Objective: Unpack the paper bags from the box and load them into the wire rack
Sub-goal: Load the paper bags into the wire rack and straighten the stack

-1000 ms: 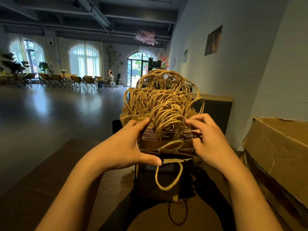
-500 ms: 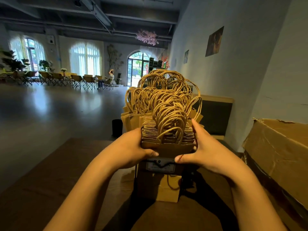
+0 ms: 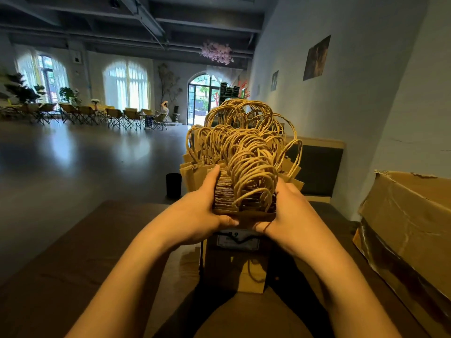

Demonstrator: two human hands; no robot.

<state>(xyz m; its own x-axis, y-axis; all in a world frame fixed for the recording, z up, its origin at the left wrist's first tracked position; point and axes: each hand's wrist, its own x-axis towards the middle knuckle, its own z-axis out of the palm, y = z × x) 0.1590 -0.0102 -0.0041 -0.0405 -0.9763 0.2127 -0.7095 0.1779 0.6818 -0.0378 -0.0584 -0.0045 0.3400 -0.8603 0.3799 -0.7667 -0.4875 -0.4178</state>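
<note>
Fingers of the left hand [image 3: 195, 215] are curled along the left side of a packed stack of paper bags [image 3: 227, 191], with the thumb laid across the near face of the front bag; the grip is closed on the stack. Fingers of the right hand [image 3: 290, 215] are wrapped round the opposite side in mirror fashion, thumb likewise pressed on the near face, thumb tips near one another but apart. Between the two hands the bags stand upright, edges tightly pressed together, and their twisted paper handles [image 3: 249, 162] rise above the fingers in a dense tangle of loops. Beyond the fingertips, further bags of the same kind continue in a row away from the person, some leaning outward to left and right. Directly below the thumbs sits a white label [image 3: 238, 241] with dark print, too blurred to read, fixed on the near end of a holder; whether this is the wire rack cannot be told, as its frame is hidden in shadow. Beneath the label a lower bag front [image 3: 251, 281] shows. All of this rests on a dark wooden table [image 3: 97, 240]. To the right of the right hand, well apart, stands a worn cardboard box [image 3: 410, 215] with a torn upper edge. Beyond the left hand, past the table edge, a small black cylinder [image 3: 173, 185] stands on the floor.
</note>
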